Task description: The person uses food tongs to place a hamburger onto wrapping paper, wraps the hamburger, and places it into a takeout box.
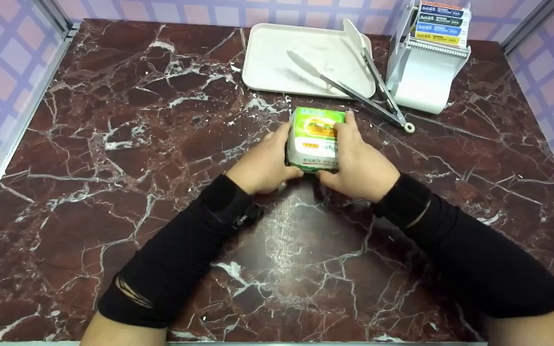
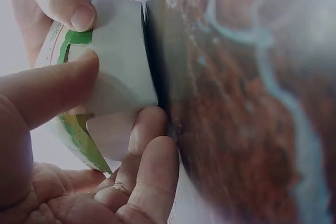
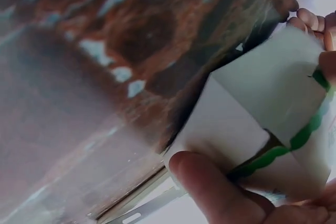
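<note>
A small paper food box (image 1: 316,139) with a green, white and orange printed top sits on the dark marbled table (image 1: 128,206). My left hand (image 1: 266,162) holds its left side, thumb at the near face. On the opposite side my right hand (image 1: 362,163) grips the box, with fingers along the right wall and thumb in front. Seen from the left wrist, the plain white wall (image 2: 121,51) has a green scalloped edge above it, and the left fingertips touch the box low down. In the right wrist view, a corner of the white box (image 3: 247,98) faces the camera.
Behind the box lies a white tray (image 1: 267,62). Metal tongs (image 1: 361,98) with black handles lean across its right edge, spread apart. A white dispenser (image 1: 423,86) with several coloured label strips stands at the back right, near the patterned wall (image 1: 181,9).
</note>
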`<state>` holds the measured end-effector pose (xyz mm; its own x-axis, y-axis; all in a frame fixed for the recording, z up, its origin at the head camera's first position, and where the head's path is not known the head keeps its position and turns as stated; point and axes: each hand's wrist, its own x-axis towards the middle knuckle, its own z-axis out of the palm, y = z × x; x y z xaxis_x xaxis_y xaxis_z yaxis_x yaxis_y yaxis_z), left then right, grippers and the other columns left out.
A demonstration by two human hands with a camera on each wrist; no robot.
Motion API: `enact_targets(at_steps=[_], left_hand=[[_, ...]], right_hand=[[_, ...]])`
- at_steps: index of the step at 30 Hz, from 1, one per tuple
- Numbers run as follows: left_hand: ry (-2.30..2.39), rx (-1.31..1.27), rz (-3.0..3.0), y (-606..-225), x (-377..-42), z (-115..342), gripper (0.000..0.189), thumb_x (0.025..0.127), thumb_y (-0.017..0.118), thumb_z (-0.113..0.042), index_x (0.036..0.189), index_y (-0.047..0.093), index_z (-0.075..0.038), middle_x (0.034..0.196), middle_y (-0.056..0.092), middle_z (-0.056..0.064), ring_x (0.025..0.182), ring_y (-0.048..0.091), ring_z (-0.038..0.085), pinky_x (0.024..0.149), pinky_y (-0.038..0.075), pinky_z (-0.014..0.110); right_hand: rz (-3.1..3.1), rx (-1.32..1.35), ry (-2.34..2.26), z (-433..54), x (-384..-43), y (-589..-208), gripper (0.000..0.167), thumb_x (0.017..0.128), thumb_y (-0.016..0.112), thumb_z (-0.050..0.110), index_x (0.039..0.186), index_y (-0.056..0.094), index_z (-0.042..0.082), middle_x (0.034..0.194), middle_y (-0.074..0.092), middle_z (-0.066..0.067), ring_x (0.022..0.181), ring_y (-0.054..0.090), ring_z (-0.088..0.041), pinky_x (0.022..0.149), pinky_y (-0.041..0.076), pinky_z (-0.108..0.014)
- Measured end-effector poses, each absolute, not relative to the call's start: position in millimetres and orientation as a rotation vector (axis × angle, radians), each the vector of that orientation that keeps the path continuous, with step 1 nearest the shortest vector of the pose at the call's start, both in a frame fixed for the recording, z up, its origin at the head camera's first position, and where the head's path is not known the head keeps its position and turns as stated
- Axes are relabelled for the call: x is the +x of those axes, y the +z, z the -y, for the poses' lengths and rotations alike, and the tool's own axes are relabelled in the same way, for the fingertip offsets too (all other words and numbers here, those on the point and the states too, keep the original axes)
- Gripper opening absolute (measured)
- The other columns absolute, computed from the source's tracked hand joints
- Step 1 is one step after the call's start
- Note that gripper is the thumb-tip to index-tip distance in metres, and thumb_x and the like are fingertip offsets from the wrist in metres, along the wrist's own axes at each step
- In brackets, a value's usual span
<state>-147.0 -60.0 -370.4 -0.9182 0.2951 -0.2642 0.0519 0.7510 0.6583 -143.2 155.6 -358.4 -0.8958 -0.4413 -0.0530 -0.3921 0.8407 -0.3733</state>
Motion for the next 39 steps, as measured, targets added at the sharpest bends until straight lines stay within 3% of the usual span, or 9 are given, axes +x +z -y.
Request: enact_targets(at_steps=[10,14,16,17,21,24,27,32,39], left_hand=[[0.963,0.292,-2.620,-370.5,-146.9,59.0,0.106,0.090,0.084,-0.029,0.169,0.015,-0.017,0.157,0.046,0.015,0.124,0.061,0.026,0.111,0.052,0.045],[0.988,0.276,-2.599,-369.9,-146.3,59.2,0.104,0.090,0.083,-0.028,0.168,0.015,-0.016,0.154,0.048,0.015,0.103,0.069,0.024,0.094,0.060,0.040],[0.995,0.270,-2.596,-369.6,-146.3,59.3,0.104,0.090,0.083,-0.027,0.168,0.015,-0.016,0.153,0.049,0.013,0.100,0.068,0.022,0.090,0.060,0.038],[1.006,0.269,-2.595,-369.6,-146.0,59.3,0.106,0.090,0.083,-0.026,0.169,0.013,-0.017,0.154,0.048,0.013,0.102,0.069,0.023,0.091,0.060,0.038],[0.963,0.312,-2.634,-368.0,-144.6,58.1,0.109,0.092,0.080,-0.023,0.170,0.005,-0.032,0.157,0.049,0.013,0.114,0.064,0.024,0.096,0.059,0.040],[0.897,0.350,-2.664,-366.4,-144.3,55.8,0.107,0.094,0.078,-0.021,0.169,0.005,-0.042,0.152,0.051,0.014,0.103,0.065,0.024,0.085,0.060,0.037],[0.852,0.368,-2.683,-366.0,-145.1,53.7,0.103,0.094,0.079,-0.023,0.169,0.011,-0.041,0.147,0.053,0.013,0.098,0.064,0.023,0.081,0.060,0.036],[0.851,0.377,-2.685,-366.6,-145.2,53.2,0.105,0.093,0.080,-0.025,0.169,0.010,-0.039,0.147,0.053,0.014,0.095,0.064,0.021,0.078,0.060,0.034],[0.893,0.365,-2.657,-367.7,-145.6,54.3,0.108,0.091,0.083,-0.028,0.169,0.009,-0.039,0.143,0.052,0.015,0.068,0.069,0.018,0.064,0.059,0.032]], right_hand=[[-2.914,-0.719,-0.451,-156.8,-142.8,-357.7,0.087,0.093,0.073,0.033,0.149,0.024,-0.011,0.161,0.005,-0.052,0.093,0.071,-0.042,0.082,0.065,-0.047],[-2.917,-0.714,-0.460,-155.7,-142.8,-357.9,0.085,0.092,0.074,0.031,0.147,0.025,-0.011,0.161,0.004,-0.052,0.087,0.071,-0.040,0.077,0.066,-0.045],[-2.924,-0.728,-0.456,-155.3,-142.9,-358.7,0.086,0.091,0.074,0.029,0.147,0.024,-0.012,0.161,0.004,-0.052,0.085,0.071,-0.040,0.076,0.066,-0.044],[-2.924,-0.726,-0.459,-155.4,-143.1,-358.8,0.086,0.091,0.075,0.028,0.148,0.024,-0.011,0.162,0.004,-0.051,0.086,0.071,-0.041,0.077,0.066,-0.045],[-2.900,-0.728,-0.465,-157.7,-145.5,-358.3,0.098,0.091,0.077,0.027,0.159,0.016,-0.007,0.164,0.004,-0.048,0.117,0.066,-0.053,0.091,0.063,-0.051],[-2.869,-0.703,-0.451,-159.3,-147.6,-356.8,0.105,0.091,0.079,0.030,0.167,0.011,0.001,0.166,0.001,-0.045,0.132,0.057,-0.056,0.098,0.060,-0.054],[-2.853,-0.674,-0.421,-159.5,-147.6,-356.1,0.107,0.091,0.079,0.032,0.169,0.011,0.003,0.167,-0.003,-0.044,0.124,0.063,-0.054,0.095,0.062,-0.051],[-2.849,-0.611,-0.435,-158.2,-145.6,-357.0,0.108,0.092,0.079,0.032,0.169,0.009,0.004,0.168,-0.007,-0.040,0.129,0.060,-0.053,0.098,0.061,-0.050],[-2.823,-0.568,-0.421,-158.0,-146.9,-356.4,0.112,0.092,0.081,0.035,0.170,0.005,0.009,0.168,-0.011,-0.038,0.132,0.057,-0.054,0.100,0.060,-0.049]])
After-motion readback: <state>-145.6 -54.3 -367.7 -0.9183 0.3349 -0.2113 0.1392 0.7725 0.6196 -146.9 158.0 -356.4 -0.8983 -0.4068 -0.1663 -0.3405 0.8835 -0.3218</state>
